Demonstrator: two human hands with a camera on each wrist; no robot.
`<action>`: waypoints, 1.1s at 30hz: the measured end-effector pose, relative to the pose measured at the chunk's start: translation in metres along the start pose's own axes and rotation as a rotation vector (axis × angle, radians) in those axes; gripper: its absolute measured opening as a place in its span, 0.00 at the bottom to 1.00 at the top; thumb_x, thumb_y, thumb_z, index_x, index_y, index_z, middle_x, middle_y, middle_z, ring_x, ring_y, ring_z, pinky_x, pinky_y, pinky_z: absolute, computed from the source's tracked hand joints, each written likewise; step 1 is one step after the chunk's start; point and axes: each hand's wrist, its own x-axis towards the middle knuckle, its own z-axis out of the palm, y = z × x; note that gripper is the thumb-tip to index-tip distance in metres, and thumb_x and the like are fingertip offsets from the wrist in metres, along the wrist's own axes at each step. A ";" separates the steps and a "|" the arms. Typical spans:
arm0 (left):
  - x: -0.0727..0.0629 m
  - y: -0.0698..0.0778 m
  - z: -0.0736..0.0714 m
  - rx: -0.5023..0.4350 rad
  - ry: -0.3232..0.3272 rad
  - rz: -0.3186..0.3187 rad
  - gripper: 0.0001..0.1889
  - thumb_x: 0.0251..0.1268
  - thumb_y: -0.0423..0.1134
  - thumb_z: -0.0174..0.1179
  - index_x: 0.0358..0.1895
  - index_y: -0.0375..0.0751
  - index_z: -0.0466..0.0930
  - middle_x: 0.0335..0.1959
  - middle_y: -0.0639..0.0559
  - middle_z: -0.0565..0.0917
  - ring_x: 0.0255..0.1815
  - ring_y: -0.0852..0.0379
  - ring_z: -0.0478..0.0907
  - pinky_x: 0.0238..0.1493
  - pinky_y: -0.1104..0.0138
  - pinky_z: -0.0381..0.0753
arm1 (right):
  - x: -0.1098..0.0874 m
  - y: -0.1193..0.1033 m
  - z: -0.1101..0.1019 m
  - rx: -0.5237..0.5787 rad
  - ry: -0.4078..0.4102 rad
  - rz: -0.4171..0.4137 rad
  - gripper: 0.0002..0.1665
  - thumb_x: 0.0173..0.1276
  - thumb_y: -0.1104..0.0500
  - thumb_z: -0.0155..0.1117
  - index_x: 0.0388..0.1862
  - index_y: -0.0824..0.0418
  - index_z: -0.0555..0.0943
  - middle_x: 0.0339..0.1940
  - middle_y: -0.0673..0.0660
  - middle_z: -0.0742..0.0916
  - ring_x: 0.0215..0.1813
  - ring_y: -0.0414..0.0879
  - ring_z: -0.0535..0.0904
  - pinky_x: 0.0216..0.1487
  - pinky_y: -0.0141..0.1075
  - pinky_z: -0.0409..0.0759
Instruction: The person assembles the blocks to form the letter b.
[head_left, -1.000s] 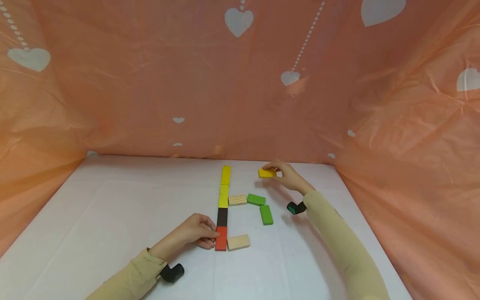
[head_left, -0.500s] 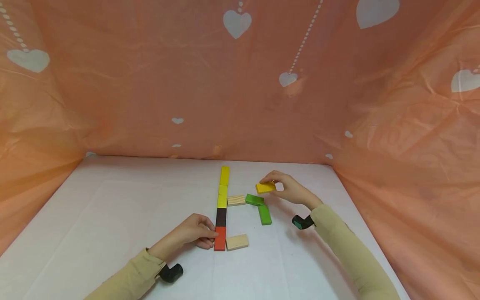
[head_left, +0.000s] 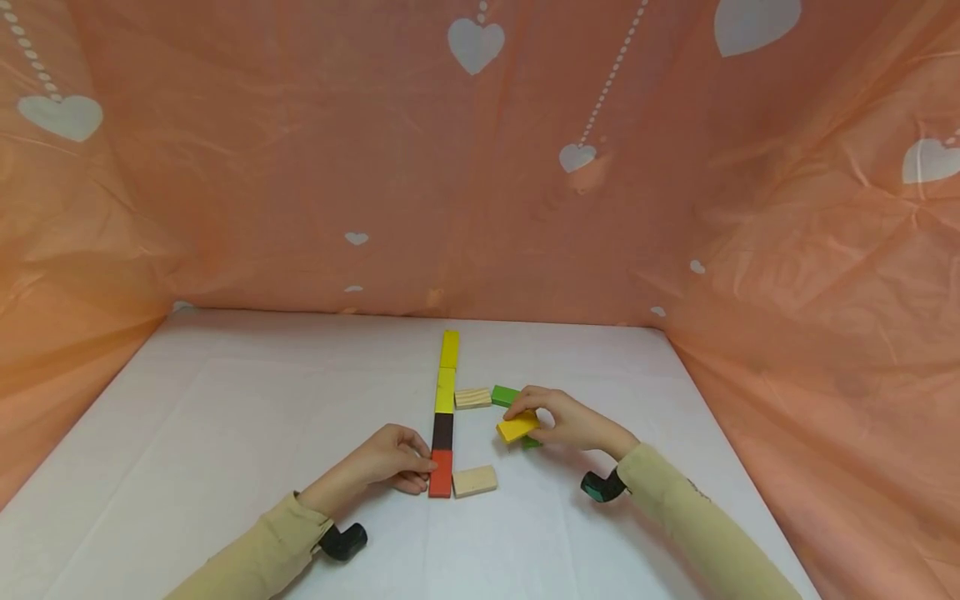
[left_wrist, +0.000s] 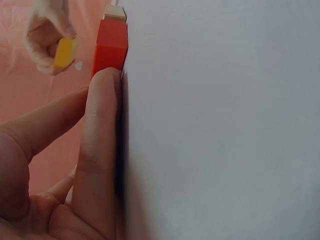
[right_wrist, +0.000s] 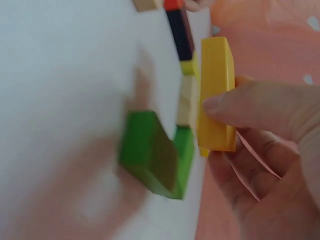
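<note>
My right hand (head_left: 566, 419) pinches a yellow wooden block (head_left: 517, 427) between thumb and fingers, held above the table. In the head view it overlaps a green block (head_left: 532, 442); the right wrist view shows that green block (right_wrist: 150, 152) lower down, apart from the yellow one. On the left, my left hand (head_left: 392, 457) touches the red block (head_left: 440, 475) with its fingertips. The left wrist view has one straight finger (left_wrist: 100, 130) against the side of the red block (left_wrist: 111, 40). That block lies at the near end of a straight row.
Beyond the red block the row continues with a black block (head_left: 442, 432) and two yellow ones (head_left: 445, 390). A plain wood block (head_left: 475, 481) juts right from the red end; a striped wood block (head_left: 472, 398) and another green block (head_left: 505, 396) extend farther back. An orange curtain (head_left: 420, 183) stands behind.
My right hand has brought the yellow block nearer, from the back of the table to over the green block, and tilted it slightly. The left hand stays at the red block.
</note>
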 end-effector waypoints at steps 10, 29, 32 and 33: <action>-0.001 0.001 0.000 0.007 0.014 -0.014 0.10 0.59 0.27 0.64 0.40 0.26 0.74 0.23 0.44 0.82 0.19 0.57 0.81 0.25 0.64 0.86 | -0.008 -0.001 0.021 -0.039 -0.068 -0.048 0.20 0.61 0.72 0.66 0.48 0.54 0.82 0.49 0.43 0.80 0.53 0.40 0.74 0.56 0.33 0.77; -0.001 0.002 0.001 0.014 0.025 -0.026 0.10 0.59 0.27 0.64 0.40 0.27 0.74 0.22 0.43 0.82 0.19 0.57 0.81 0.25 0.65 0.86 | -0.012 0.000 0.028 -0.017 -0.103 -0.019 0.22 0.60 0.71 0.68 0.51 0.52 0.81 0.49 0.42 0.82 0.51 0.38 0.76 0.55 0.32 0.78; 0.000 0.002 0.001 0.020 0.029 -0.031 0.10 0.59 0.28 0.64 0.40 0.27 0.74 0.22 0.43 0.82 0.19 0.57 0.81 0.25 0.65 0.86 | -0.013 0.000 0.029 -0.016 -0.096 0.003 0.24 0.59 0.71 0.68 0.53 0.54 0.81 0.50 0.42 0.82 0.52 0.38 0.76 0.57 0.32 0.77; 0.000 0.002 0.001 0.019 0.029 -0.035 0.10 0.59 0.28 0.64 0.40 0.27 0.75 0.22 0.43 0.82 0.19 0.57 0.81 0.25 0.65 0.86 | -0.014 0.000 0.029 -0.014 -0.096 0.010 0.24 0.59 0.71 0.68 0.53 0.55 0.80 0.50 0.42 0.83 0.52 0.38 0.76 0.57 0.32 0.77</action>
